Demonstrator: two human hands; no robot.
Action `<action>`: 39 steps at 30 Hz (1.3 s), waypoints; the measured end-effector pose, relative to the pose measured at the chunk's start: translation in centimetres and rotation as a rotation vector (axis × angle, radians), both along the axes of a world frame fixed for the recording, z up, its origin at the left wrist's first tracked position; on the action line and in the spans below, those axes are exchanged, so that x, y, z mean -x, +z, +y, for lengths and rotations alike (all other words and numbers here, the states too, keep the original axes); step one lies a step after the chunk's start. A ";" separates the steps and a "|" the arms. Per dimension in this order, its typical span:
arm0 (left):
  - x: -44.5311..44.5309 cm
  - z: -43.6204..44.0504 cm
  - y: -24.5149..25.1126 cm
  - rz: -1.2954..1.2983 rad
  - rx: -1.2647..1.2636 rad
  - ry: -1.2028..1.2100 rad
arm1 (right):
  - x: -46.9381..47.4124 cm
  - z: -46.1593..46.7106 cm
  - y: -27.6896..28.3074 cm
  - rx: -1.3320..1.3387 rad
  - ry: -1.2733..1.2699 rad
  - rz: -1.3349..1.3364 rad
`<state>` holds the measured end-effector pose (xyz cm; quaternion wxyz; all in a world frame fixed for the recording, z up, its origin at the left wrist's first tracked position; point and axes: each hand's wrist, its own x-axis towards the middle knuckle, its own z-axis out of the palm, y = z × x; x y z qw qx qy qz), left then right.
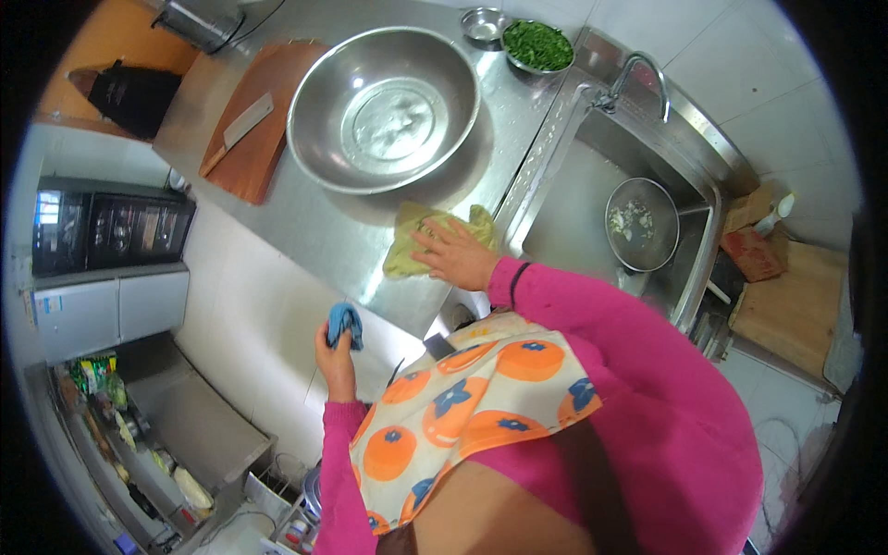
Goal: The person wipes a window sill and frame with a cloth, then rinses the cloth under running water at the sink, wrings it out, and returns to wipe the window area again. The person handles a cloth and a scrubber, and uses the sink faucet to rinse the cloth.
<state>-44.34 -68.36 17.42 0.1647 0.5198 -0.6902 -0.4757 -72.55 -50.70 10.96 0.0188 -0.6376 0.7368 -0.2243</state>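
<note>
My right hand presses flat, fingers spread, on a yellow-green cloth lying on the stainless steel counter. The cloth lies just below a large steel basin, near the sink's edge. In my left hand is a bunched blue cloth, held in the air off the counter's front edge. The basin has only a shine of wet or bare metal inside; I cannot tell which. Left of it, a cleaver with a wooden handle lies on a wooden chopping board.
A steel sink with a tap lies to the right, holding a round strainer with pale scraps. A bowl of chopped greens and a small steel bowl stand at the back. Cardboard lies right of the sink.
</note>
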 end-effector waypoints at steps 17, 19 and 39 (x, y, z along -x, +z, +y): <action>-2.3 4.7 -0.7 -0.143 -0.154 0.096 | 22.0 0.8 -2.9 -0.119 -0.555 0.082; -2.6 5.2 -1.0 -0.167 -0.127 0.084 | 24.9 -0.3 -3.4 -0.140 -0.610 0.058; -0.9 6.5 -2.9 -0.165 -0.172 -0.023 | 31.3 8.7 -5.7 -0.141 -1.171 -0.244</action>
